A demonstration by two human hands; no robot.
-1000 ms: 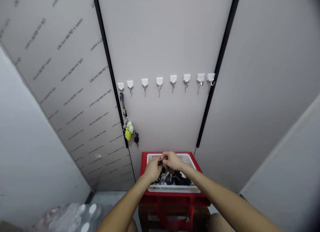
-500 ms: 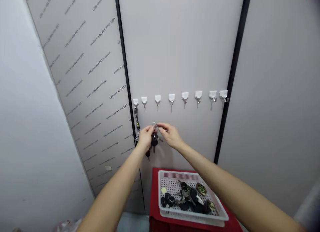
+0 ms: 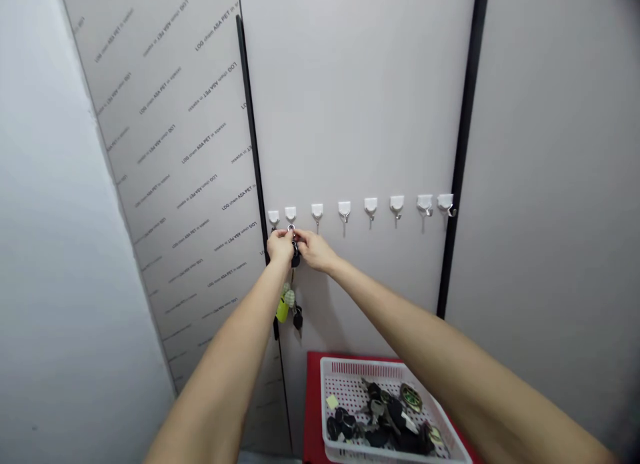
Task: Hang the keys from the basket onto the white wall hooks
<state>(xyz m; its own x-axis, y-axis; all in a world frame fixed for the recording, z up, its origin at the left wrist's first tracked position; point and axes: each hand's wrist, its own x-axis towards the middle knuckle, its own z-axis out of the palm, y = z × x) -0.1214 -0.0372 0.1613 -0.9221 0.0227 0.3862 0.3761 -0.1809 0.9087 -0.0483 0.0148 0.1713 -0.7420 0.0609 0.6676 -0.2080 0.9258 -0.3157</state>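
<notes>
Key bunch with a bright metal ring and a black-headed key [image 3: 295, 257]: one, held up against the pale grey smooth wall panel [image 3: 360, 104], near its left edge, ring directly below the second hook. Whether the ring is engaged on the metal prong cannot be told.

Left hand [image 3: 280, 247]: thumb and fingers narrowed in a pinch on the ring.

Right hand [image 3: 314, 251]: fingertips likewise narrowed on the ring from the other side, just beside the left.

White hooks with square backs and silver metal prongs [image 3: 344, 209]: eight, in a row across the panel; the rightmost overlaps the black strip [image 3: 470, 104] along the panel's right edge.

Hanging key set with a lime-green tag, a pale green knobbly charm and a black key [image 3: 283, 309]: one, near the panel's left edge, below the hands; upper part hidden behind the left hand.

White perforated plastic basket [image 3: 367, 367]: one, on a red surface [image 3: 314, 397]. Contents: heaped black and metal keys [image 3: 387, 414] in the middle and toward the front edge; round gold-and-green medallion [image 3: 411, 397] near the right edge; pale yellow paper square [image 3: 333, 402] near the left edge.
</notes>
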